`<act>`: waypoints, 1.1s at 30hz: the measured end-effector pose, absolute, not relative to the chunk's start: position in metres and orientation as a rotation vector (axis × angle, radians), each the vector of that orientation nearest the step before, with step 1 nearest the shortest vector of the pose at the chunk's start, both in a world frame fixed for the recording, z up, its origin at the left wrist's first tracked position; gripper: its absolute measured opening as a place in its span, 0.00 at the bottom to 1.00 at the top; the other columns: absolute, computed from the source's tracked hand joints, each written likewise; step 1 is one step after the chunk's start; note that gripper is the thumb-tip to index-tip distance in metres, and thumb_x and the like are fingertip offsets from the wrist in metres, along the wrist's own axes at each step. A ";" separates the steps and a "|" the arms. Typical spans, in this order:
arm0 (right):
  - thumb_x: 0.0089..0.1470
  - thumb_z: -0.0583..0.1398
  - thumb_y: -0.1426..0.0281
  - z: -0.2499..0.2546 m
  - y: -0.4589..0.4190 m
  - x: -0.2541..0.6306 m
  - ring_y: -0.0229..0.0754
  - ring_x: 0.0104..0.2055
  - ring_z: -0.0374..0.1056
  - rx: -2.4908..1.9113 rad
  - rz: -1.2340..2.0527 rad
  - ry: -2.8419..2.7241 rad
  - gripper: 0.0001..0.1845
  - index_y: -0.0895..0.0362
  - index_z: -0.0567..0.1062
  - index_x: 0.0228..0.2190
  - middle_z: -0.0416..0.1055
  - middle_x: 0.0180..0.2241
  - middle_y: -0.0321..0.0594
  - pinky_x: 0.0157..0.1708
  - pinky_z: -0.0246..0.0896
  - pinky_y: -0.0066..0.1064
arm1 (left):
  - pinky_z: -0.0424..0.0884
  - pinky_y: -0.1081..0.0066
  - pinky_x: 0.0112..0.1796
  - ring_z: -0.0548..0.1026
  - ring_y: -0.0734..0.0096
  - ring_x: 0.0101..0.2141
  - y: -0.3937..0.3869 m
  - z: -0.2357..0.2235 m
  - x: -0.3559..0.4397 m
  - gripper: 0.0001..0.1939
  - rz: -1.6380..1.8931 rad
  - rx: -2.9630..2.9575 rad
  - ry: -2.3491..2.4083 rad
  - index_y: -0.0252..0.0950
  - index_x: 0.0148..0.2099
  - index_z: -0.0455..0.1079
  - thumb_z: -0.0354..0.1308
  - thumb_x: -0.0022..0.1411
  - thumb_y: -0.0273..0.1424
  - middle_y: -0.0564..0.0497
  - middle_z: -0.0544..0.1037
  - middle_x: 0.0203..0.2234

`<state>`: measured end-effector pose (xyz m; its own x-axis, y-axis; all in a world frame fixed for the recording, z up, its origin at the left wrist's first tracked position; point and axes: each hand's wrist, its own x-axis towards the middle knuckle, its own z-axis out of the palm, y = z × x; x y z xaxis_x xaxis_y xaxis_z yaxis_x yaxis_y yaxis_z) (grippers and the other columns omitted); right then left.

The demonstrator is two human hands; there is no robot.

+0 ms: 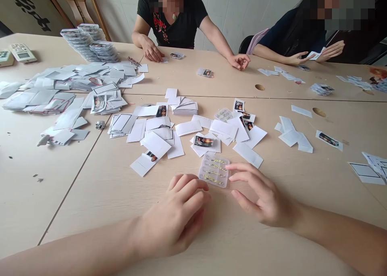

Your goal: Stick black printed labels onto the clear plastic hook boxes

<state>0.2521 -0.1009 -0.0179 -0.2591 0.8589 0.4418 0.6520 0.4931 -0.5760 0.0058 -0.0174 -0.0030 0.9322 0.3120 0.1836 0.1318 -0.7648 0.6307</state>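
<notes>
A small clear plastic case point(214, 170) holding gold hair clips lies flat on the wooden table point(115, 195) just in front of me. My left hand point(177, 215) rests on the table beside the case's near left corner, fingers loosely curled, holding nothing. My right hand point(260, 195) hovers at the case's right edge, fingers spread, the fingertips touching or almost touching it. White paper cards point(157, 145), some with small photos, lie scattered just beyond the case.
Stacks of packed cases point(87, 42) and a big heap of cards point(60, 86) fill the far left. Two other people sit across the table, their hands point(238, 61) among more cards. A calculator point(22, 52) lies far left; a chair point(75, 6) stands behind.
</notes>
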 end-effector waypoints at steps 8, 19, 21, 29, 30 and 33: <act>0.56 0.59 0.70 -0.020 -0.097 0.252 0.50 0.57 0.59 -1.551 0.186 -2.001 0.22 0.57 0.62 0.51 0.65 0.52 0.50 0.54 0.55 0.45 | 0.59 0.52 0.52 0.53 0.52 0.58 -0.017 -0.004 0.006 0.18 0.364 2.531 0.485 0.35 0.50 0.59 0.49 0.57 0.19 0.41 0.59 0.58; 0.54 0.62 0.58 -0.023 -0.094 0.254 0.53 0.62 0.52 -1.474 0.130 -2.203 0.30 0.60 0.62 0.53 0.63 0.55 0.54 0.58 0.45 0.48 | 0.63 0.57 0.51 0.67 0.54 0.53 -0.019 0.008 0.009 0.16 0.268 2.626 -0.093 0.37 0.51 0.63 0.51 0.59 0.23 0.44 0.75 0.47; 0.58 0.60 0.65 -0.023 -0.094 0.254 0.50 0.61 0.54 -1.494 0.116 -2.161 0.14 0.56 0.69 0.45 0.65 0.53 0.50 0.56 0.48 0.47 | 0.63 0.57 0.52 0.66 0.54 0.55 -0.018 0.006 0.009 0.17 0.274 2.629 -0.012 0.36 0.51 0.64 0.51 0.59 0.23 0.44 0.74 0.49; 0.61 0.54 0.68 -0.017 -0.098 0.249 0.55 0.64 0.47 -1.538 0.152 -2.248 0.14 0.53 0.73 0.46 0.51 0.63 0.47 0.57 0.46 0.53 | 0.60 0.55 0.57 0.64 0.54 0.58 -0.018 0.005 0.010 0.18 0.221 2.655 -0.065 0.35 0.55 0.63 0.51 0.62 0.28 0.44 0.70 0.55; 0.61 0.53 0.66 -0.016 -0.097 0.250 0.56 0.64 0.47 -1.553 0.125 -2.248 0.15 0.53 0.73 0.48 0.51 0.63 0.48 0.57 0.46 0.53 | 0.59 0.54 0.57 0.64 0.54 0.57 -0.018 0.005 0.010 0.18 0.220 2.663 -0.039 0.35 0.55 0.63 0.51 0.62 0.27 0.44 0.71 0.54; 0.61 0.52 0.64 -0.017 -0.087 0.263 0.56 0.63 0.50 -1.663 -0.048 -2.164 0.19 0.54 0.70 0.51 0.55 0.62 0.50 0.56 0.45 0.53 | 0.58 0.55 0.56 0.64 0.55 0.57 -0.018 0.005 0.009 0.17 0.237 2.662 0.027 0.36 0.53 0.63 0.51 0.61 0.25 0.45 0.71 0.53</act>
